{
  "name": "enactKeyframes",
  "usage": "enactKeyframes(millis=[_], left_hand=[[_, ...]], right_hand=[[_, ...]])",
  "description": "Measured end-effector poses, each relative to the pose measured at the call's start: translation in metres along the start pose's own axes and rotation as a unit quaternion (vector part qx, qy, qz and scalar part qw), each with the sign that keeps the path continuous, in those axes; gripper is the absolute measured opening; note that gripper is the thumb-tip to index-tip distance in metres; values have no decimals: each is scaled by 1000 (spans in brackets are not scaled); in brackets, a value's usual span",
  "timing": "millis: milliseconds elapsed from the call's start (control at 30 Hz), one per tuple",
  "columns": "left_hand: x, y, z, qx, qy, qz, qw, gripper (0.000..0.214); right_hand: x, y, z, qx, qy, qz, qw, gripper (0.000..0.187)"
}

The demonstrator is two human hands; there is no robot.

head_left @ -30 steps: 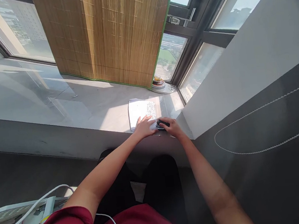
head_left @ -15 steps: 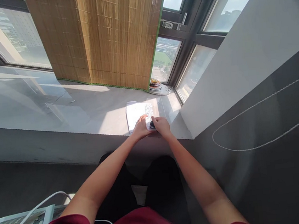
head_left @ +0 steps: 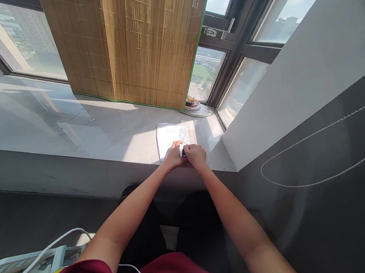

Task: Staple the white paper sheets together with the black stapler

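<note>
A white printed sheet of paper point(head_left: 169, 135) lies on the pale window ledge point(head_left: 110, 131) near its front edge. My left hand point(head_left: 172, 157) rests on the sheet's near edge with its fingers curled. My right hand point(head_left: 195, 155) is closed over a small black object point(head_left: 183, 155) pressed against the sheet's near right corner. The two hands touch each other. Most of the black object is hidden under my fingers.
A bamboo blind point(head_left: 130, 42) hangs over the middle window. Stacked plates point(head_left: 195, 107) sit in the ledge's far right corner. A white wall point(head_left: 293, 72) rises on the right. A white cable point(head_left: 35, 260) and a white device point(head_left: 17, 269) lie at the lower left.
My right hand has carried the black object leftward onto the paper's near right corner. My left hand has curled and drawn in beside it.
</note>
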State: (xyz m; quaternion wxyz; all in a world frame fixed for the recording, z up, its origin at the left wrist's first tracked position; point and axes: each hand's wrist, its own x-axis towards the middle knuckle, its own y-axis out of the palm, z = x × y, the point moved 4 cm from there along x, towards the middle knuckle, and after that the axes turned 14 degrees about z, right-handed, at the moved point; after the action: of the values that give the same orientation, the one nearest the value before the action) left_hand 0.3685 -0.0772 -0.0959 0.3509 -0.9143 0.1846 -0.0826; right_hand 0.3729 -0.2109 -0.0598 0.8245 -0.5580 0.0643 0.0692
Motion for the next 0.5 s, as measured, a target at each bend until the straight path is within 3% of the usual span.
enactKeyframes(millis=[500], left_hand=[[1,2,1,-11,17,-11,1000,83]], right_hand=[[0,1,7,-65,0,1,998,48]])
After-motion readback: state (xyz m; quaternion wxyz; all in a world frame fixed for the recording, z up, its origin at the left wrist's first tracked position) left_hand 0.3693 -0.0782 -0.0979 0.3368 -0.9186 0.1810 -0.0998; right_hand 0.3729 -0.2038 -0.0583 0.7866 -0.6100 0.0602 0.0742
